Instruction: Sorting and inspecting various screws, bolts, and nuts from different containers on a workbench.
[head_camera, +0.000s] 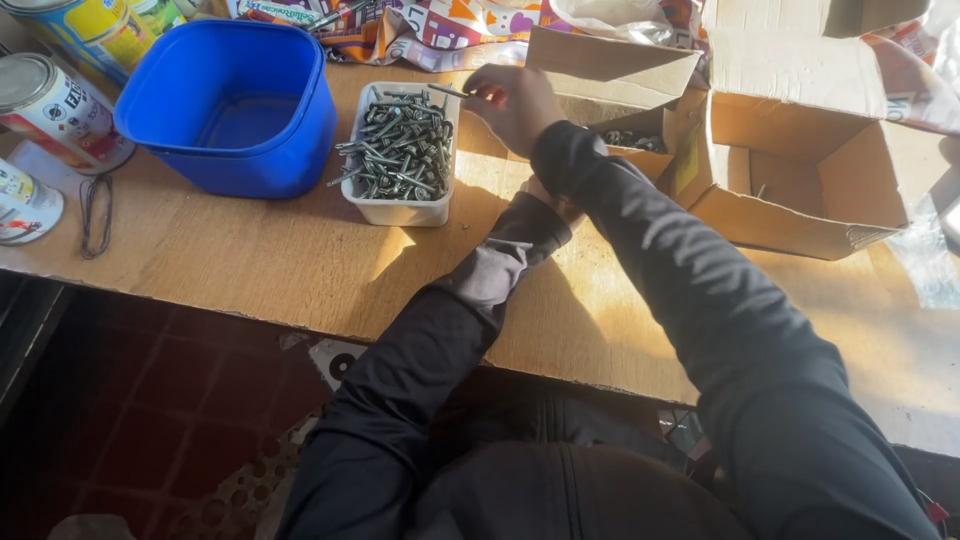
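Head view, looking down at a wooden workbench (250, 260). R. hand (512, 100) reaches fwd. over the bench, fingers pinched narrow on a single screw (447, 91), held roughly level just above the far right corner of a white rectangular tray (400, 212) filled w/ a heap of grey screws (400, 145). L. hand (548, 195) is almost wholly hidden under the R. forearm (only a sliver shows near the wrist), so its grip cannot be told; it lies on the bench just right of the tray, in front of a small open cardboard box (610, 70) w/ a few dark screws visible inside. A larger open cardboard box (800, 190) sits to the right, touching the small one. Left of the tray, just beside it, stands a blue plastic tub (230, 100). At far left: several printed tins (55, 105) and a thin dark loop of cord (96, 215) lying flat on the bench. Both sleeves are dark; strong sunlight falls across the benchtop.
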